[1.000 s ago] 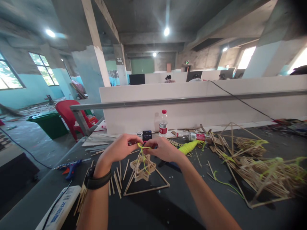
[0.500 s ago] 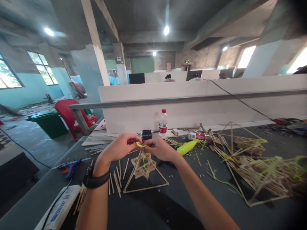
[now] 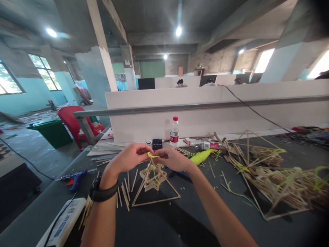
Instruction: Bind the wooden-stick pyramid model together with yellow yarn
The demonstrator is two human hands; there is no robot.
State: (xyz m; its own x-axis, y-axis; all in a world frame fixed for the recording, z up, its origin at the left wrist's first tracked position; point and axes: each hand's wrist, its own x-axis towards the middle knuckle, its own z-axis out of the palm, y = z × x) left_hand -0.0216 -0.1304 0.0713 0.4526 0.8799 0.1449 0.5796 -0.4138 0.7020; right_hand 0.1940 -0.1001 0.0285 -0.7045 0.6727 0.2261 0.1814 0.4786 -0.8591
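Observation:
My left hand (image 3: 133, 156) and my right hand (image 3: 172, 159) meet above the top of a pyramid frame of thin wooden sticks (image 3: 156, 202). Both are closed in a pinch on a bright yellow-green string (image 3: 152, 155), which loops between the fingertips. A loose end of it hangs down in front of the frame. Inside the pyramid is a star-shaped piece made of sticks (image 3: 151, 187). The pyramid's tip is partly hidden by the fingers and string. A black band (image 3: 103, 192) circles my left wrist.
Loose sticks (image 3: 125, 197) lie left of the pyramid. Farther left are a blue glue gun (image 3: 75, 180) and a white power strip (image 3: 66, 223). A phone (image 3: 157, 144), an upright bottle (image 3: 174, 131) and a yellow-green string bundle (image 3: 200, 157) stand or lie behind. Stick frames (image 3: 285, 187) pile up right.
The string between my fingertips has shifted from a nearly flat strand to a raised loop. My right fingertips have drawn slightly away to the right. The pyramid stays in place.

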